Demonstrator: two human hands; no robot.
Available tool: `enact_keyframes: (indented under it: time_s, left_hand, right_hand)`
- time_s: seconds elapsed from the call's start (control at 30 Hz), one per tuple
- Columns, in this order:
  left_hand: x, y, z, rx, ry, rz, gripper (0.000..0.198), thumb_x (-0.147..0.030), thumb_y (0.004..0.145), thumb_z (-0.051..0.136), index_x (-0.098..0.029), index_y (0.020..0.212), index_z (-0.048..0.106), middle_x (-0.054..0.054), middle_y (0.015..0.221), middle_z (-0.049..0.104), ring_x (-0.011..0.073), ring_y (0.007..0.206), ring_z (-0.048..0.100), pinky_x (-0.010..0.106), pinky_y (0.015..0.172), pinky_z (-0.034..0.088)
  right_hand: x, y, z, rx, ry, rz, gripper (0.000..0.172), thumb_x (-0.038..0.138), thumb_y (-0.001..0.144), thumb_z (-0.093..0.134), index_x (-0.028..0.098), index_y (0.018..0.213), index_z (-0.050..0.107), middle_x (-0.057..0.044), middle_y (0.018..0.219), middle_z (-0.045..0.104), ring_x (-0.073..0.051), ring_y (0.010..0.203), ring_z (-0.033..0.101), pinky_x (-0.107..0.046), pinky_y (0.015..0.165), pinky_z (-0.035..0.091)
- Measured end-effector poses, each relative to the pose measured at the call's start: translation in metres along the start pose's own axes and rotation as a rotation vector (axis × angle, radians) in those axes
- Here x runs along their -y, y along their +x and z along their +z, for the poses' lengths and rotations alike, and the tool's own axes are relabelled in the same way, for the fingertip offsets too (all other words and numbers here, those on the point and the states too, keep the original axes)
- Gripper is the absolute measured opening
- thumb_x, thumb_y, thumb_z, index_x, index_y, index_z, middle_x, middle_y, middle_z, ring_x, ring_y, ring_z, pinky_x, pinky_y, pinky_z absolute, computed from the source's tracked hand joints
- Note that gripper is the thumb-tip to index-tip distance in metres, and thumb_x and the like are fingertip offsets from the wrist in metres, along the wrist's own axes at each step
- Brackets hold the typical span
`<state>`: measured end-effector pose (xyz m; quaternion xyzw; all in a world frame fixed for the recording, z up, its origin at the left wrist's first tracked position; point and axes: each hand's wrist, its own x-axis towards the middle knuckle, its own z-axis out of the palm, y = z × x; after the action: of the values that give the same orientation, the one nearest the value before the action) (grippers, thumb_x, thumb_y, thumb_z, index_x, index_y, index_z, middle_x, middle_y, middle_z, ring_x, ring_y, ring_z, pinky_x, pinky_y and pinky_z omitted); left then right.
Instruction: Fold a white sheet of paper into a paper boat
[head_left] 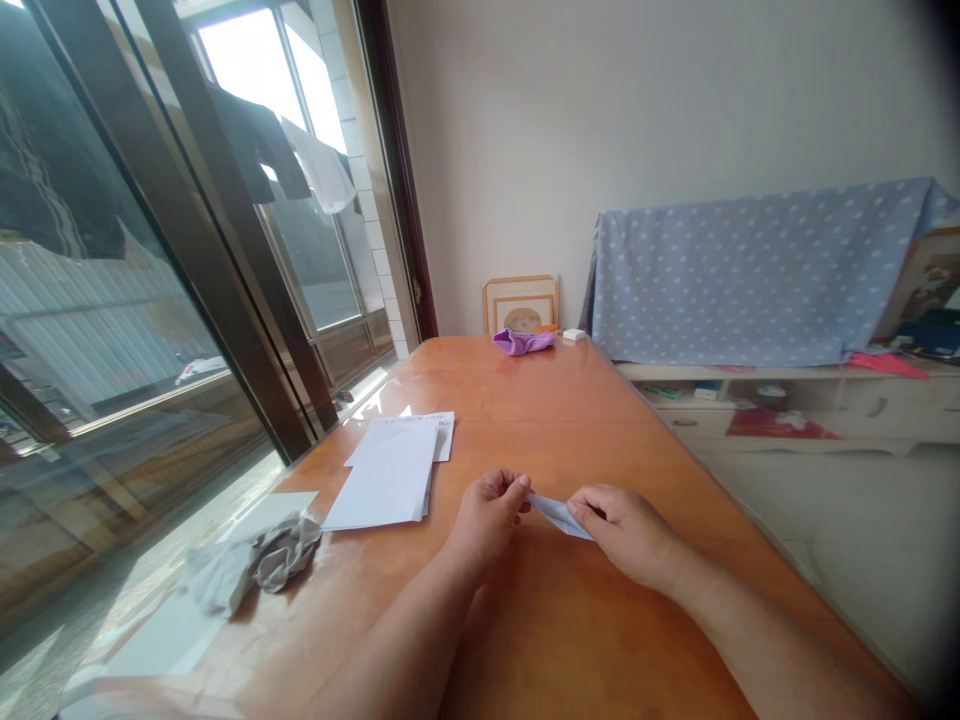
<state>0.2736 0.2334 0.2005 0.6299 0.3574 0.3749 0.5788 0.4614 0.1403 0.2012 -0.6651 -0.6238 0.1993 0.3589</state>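
The view is taken from a head-worn camera, angled forward and down along the wooden tabletop [540,640]. The left hand [487,520] and right hand [626,535] are seen close below, with the far wall [525,150] framed beyond.

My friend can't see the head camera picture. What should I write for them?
A left hand and right hand hold a small folded paper over an orange wooden table. White paper sheets, a crumpled gray cloth and a purple cloth lie on the table.

On the table [555,385], paper sheets [390,475] lie right of a crumpled cloth [259,565], while a bunched rag [523,342] sits at the far end, before framed pictures [521,305].
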Motion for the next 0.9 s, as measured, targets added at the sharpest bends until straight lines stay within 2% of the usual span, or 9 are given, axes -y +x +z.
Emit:
enact_keyframes:
  time_s: [0.1,0.17,0.27,0.33,0.4,0.47,0.7,0.9]
  left_hand:
    - [-0.004,-0.001,0.001,-0.049,-0.250,-0.035,0.042,-0.058,0.082,0.069,-0.017,0.090,0.064,0.007,0.089,0.066,0.0157,0.074,0.061,0.028,0.067,0.044]
    - [-0.007,-0.003,0.001,-0.069,-0.412,-0.082,0.041,-0.054,0.079,0.075,-0.017,0.093,0.063,0.008,0.095,0.065,0.0150,0.076,0.062,0.027,0.066,0.043]
    - [-0.011,-0.008,0.002,0.018,-0.511,-0.146,0.033,-0.043,0.079,0.078,-0.016,0.089,0.063,0.006,0.088,0.065,0.0138,0.074,0.062,0.025,0.064,0.041]
    - [-0.012,-0.011,0.004,0.088,-0.546,-0.170,0.028,-0.038,0.079,0.078,-0.015,0.087,0.064,0.007,0.087,0.065,0.0143,0.074,0.062,0.026,0.066,0.042]
    - [-0.011,-0.014,0.006,0.137,-0.571,-0.191,0.024,-0.034,0.079,0.077,-0.015,0.087,0.066,0.008,0.089,0.067,0.0149,0.075,0.062,0.028,0.069,0.044]
    - [-0.009,-0.016,0.009,0.172,-0.590,-0.214,0.021,-0.031,0.079,0.076,-0.014,0.088,0.068,0.009,0.090,0.067,0.0153,0.076,0.063,0.028,0.071,0.046]
    - [-0.010,-0.019,0.014,0.209,-0.598,-0.257,0.023,-0.029,0.079,0.079,-0.012,0.092,0.071,0.012,0.093,0.070,0.0149,0.077,0.063,0.026,0.071,0.046]
    - [-0.017,-0.022,0.016,0.240,-0.565,-0.196,0.027,-0.033,0.076,0.084,-0.014,0.087,0.067,0.009,0.085,0.069,0.0146,0.077,0.062,0.026,0.072,0.044]
  right_hand:
    - [0.000,0.001,-0.001,-0.056,0.144,0.096,0.038,0.051,0.091,0.053,0.021,0.069,0.061,0.002,0.065,0.058,-0.016,0.064,0.051,-0.027,0.060,0.035]
    - [0.003,0.000,-0.003,-0.048,0.392,0.212,0.038,0.055,0.090,0.053,0.021,0.078,0.065,0.001,0.071,0.062,-0.017,0.066,0.053,-0.028,0.061,0.038]
    - [0.007,-0.002,-0.006,0.017,0.785,0.321,0.036,0.055,0.089,0.060,0.020,0.087,0.066,-0.001,0.078,0.065,-0.016,0.067,0.055,-0.027,0.060,0.039]
    - [0.009,-0.002,-0.007,0.034,0.913,0.339,0.032,0.051,0.086,0.066,0.019,0.084,0.065,0.000,0.072,0.060,-0.013,0.061,0.048,-0.025,0.054,0.033]
    - [0.010,-0.002,-0.007,0.027,0.963,0.350,0.028,0.046,0.085,0.069,0.019,0.079,0.063,0.002,0.066,0.053,-0.010,0.057,0.039,-0.024,0.049,0.026]
    - [0.011,-0.002,-0.006,0.017,0.980,0.356,0.025,0.042,0.085,0.069,0.018,0.078,0.064,0.003,0.065,0.049,-0.010,0.057,0.036,-0.024,0.048,0.025]
    - [0.013,-0.003,-0.002,0.039,1.052,0.403,0.013,0.030,0.084,0.067,0.018,0.088,0.069,0.001,0.070,0.049,-0.009,0.059,0.039,-0.022,0.046,0.028]
    - [0.015,-0.002,0.001,0.138,1.154,0.426,0.007,0.024,0.083,0.066,0.017,0.085,0.067,0.000,0.071,0.051,-0.008,0.058,0.039,-0.019,0.045,0.027]
